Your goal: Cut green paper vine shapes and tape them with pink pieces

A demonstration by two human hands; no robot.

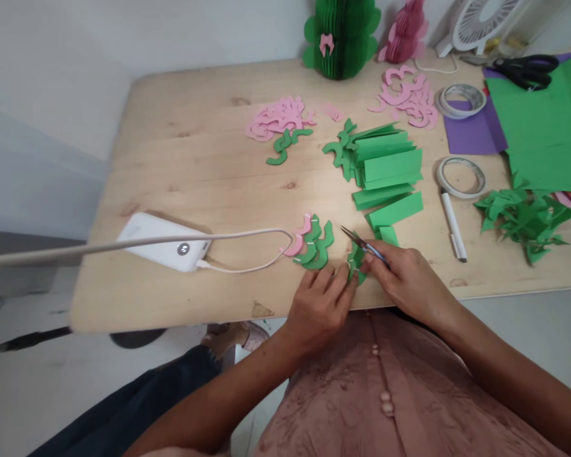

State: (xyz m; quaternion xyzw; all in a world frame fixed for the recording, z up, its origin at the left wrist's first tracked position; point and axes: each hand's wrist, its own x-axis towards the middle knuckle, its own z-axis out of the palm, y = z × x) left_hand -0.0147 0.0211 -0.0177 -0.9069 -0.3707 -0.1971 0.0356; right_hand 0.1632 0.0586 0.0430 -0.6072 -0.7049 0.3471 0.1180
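Observation:
My right hand (406, 279) is closed around a small pair of scissors (356, 237) with blue handles, blades pointing up and left. My left hand (321, 304) rests at the table's front edge, its bent fingertips holding down a green paper cutout (356, 255) that lies beside my right fingertips and partly under the scissors. Just above my left hand are curvy green cutouts (318, 251) and a pink cutout (299, 240). Folded green paper strips (393, 168) lie beyond the scissors, with more green cutouts (345, 152) at their left end.
A white power bank (157, 244) with a cable is on the left. Pink cutouts (280, 117) and a green honeycomb paper shape (342, 38) lie farther back. On the right are tape rolls (461, 178), a white marker (453, 228), black-handled scissors (526, 68) and green scraps (523, 216).

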